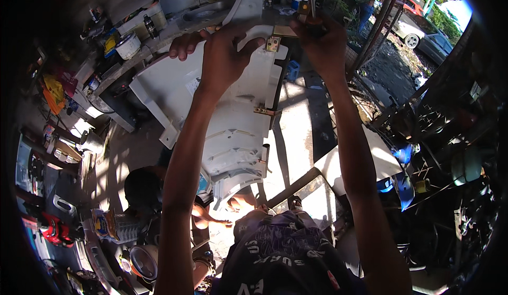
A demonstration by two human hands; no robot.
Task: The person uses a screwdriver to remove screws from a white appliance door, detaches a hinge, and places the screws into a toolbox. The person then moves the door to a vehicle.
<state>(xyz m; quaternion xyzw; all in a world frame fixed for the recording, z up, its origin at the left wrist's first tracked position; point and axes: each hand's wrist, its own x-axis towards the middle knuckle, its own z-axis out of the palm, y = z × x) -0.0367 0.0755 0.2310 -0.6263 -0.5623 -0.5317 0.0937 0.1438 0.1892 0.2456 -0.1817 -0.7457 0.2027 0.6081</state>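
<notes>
A large pale grey panel, shaped like a car fender with a curved arch at its near end, stands in front of me. My left hand is over its upper part, fingers spread and thumb apart, holding nothing. At the panel's upper right edge my right hand is closed; what it grips is dark and mostly hidden by the fingers. A flat tan piece lies between my hands, beside a small brass-coloured bracket. Another bracket sits lower on the same edge.
A cluttered counter with a white tub and a dark bottle runs along the left. Another person is low down at the left, near the panel's end. A pale board and blue items lie at right.
</notes>
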